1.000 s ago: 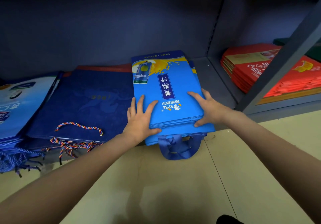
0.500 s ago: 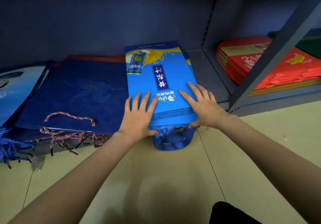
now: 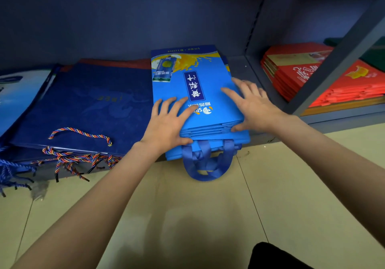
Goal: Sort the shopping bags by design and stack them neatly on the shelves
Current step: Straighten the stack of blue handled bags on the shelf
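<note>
Stack of light blue shopping bags point(image 3: 198, 93) flat at shelf point(image 3: 239, 66) front edge, handles overhanging floor. Left hand point(image 3: 166, 122) flat on stack's near left corner, right hand point(image 3: 252, 106) on near right; fingers straight, spread. Navy bags point(image 3: 87, 106) just left.

Bright blue bag stack point(image 3: 210, 85) printed with a yellow splash, dark blue label and white lettering, blue ribbon handles point(image 3: 208, 162). Navy bags point(image 3: 89, 106) with red, blue and yellow twisted cords point(image 3: 79, 132). Red bags point(image 3: 300, 70) with white script.

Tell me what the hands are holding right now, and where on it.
Both hands press the stack of light blue bags at its near end, left hand and right hand flat on top, thumbs against the front edge.
</note>
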